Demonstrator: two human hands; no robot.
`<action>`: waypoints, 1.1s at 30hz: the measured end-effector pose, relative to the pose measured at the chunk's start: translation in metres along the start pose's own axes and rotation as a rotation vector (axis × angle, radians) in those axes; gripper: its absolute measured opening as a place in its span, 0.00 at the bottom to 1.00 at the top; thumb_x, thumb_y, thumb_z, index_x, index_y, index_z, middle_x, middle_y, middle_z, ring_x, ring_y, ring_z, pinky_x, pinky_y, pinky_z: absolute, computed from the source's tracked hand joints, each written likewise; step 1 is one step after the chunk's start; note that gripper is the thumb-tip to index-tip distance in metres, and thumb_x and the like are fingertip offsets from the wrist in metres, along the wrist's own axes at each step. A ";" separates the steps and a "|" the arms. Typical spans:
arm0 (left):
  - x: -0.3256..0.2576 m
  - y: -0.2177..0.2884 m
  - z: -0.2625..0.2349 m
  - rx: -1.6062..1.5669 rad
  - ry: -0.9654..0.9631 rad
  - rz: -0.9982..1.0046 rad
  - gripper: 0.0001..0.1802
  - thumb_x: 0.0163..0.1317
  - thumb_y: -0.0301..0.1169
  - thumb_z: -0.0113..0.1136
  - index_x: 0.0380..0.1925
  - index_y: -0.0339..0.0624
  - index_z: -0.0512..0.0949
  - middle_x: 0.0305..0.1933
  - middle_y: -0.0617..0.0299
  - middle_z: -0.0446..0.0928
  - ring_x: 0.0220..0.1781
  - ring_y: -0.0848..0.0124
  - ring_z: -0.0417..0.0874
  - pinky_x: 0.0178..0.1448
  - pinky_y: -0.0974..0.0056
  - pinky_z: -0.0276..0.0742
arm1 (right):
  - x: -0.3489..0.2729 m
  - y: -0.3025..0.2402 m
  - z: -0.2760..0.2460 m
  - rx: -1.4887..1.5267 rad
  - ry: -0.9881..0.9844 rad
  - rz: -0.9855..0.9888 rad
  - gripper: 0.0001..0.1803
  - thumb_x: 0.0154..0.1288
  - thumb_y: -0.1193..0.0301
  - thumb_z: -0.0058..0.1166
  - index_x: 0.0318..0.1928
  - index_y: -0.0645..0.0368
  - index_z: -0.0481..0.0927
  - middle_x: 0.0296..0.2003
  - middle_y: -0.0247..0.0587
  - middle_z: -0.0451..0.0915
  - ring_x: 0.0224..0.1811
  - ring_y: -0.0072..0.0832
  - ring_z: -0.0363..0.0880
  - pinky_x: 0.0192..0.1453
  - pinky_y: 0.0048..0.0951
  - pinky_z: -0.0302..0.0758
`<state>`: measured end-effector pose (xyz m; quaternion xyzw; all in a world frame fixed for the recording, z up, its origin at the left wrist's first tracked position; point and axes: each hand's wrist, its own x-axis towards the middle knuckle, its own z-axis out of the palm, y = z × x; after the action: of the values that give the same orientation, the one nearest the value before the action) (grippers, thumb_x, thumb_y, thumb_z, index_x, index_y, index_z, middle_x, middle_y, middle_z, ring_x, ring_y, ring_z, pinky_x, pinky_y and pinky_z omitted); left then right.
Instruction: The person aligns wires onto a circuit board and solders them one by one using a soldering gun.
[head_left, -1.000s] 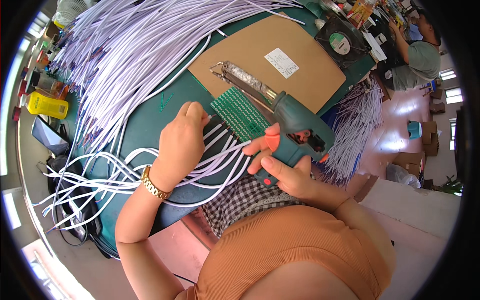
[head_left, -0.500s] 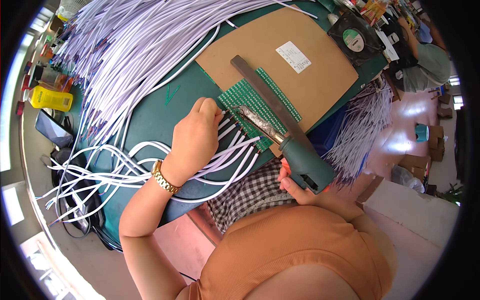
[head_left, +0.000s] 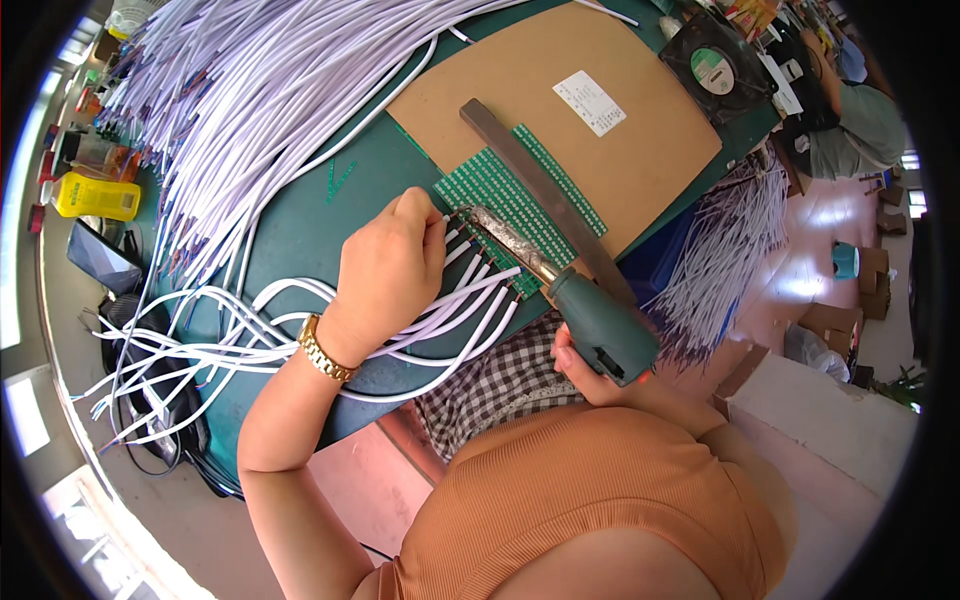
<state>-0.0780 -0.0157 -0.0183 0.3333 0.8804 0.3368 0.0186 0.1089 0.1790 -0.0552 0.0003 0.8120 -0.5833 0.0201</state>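
Observation:
My right hand (head_left: pixel 588 368) is closed round the green handle of a soldering iron (head_left: pixel 604 325). The iron's worn metal barrel slants up and left over a green circuit board (head_left: pixel 480 185), and its tip is beside my left fingertips. With a pinch, my left hand (head_left: pixel 393 258) holds the end of a white cable (head_left: pixel 447 219) at the board's left corner. Whether the tip touches the wire is too small to tell. Several more white cables (head_left: pixel 478 333) run from the board's near edge, under my left wrist. A dark flat bar (head_left: pixel 545 190) lies across the board.
Beneath the board is a brown cardboard sheet (head_left: pixel 640 150) with a white label. A large bundle of white cables (head_left: pixel 270 90) covers the far left of the green table mat (head_left: pixel 300 225). A black fan (head_left: pixel 712 72) sits far right; a yellow bottle (head_left: pixel 95 197) stands left. Another person's arm (head_left: pixel 820 75) shows at far right.
The soldering iron has shifted slightly left, bringing its tip closer to my left fingertips. My left hand has moved a little up and left, still pinching at the board's corner.

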 end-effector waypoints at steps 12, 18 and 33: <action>0.001 -0.001 -0.001 0.023 0.010 0.026 0.05 0.56 0.23 0.54 0.28 0.37 0.68 0.26 0.49 0.75 0.27 0.50 0.77 0.30 0.54 0.73 | 0.004 0.004 0.000 -0.040 0.007 -0.094 0.02 0.64 0.75 0.50 0.35 0.59 0.71 0.27 0.33 0.74 0.27 0.17 0.74 0.31 0.22 0.72; 0.002 0.000 -0.001 0.029 -0.002 0.009 0.05 0.55 0.22 0.54 0.28 0.37 0.68 0.26 0.49 0.75 0.27 0.50 0.77 0.30 0.54 0.73 | 0.005 0.012 -0.003 -0.324 -0.022 -0.338 0.03 0.64 0.74 0.50 0.35 0.59 0.71 0.24 0.29 0.72 0.26 0.16 0.71 0.31 0.22 0.70; 0.001 -0.001 0.001 0.018 0.007 -0.010 0.05 0.55 0.22 0.56 0.28 0.37 0.70 0.27 0.50 0.75 0.26 0.54 0.77 0.30 0.58 0.72 | -0.006 0.008 0.000 -0.085 0.044 -0.150 0.09 0.63 0.77 0.49 0.44 0.60 0.69 0.28 0.35 0.72 0.28 0.19 0.74 0.33 0.24 0.74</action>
<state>-0.0788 -0.0152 -0.0190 0.3279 0.8852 0.3299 0.0144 0.1150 0.1812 -0.0627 -0.0484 0.8342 -0.5478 -0.0414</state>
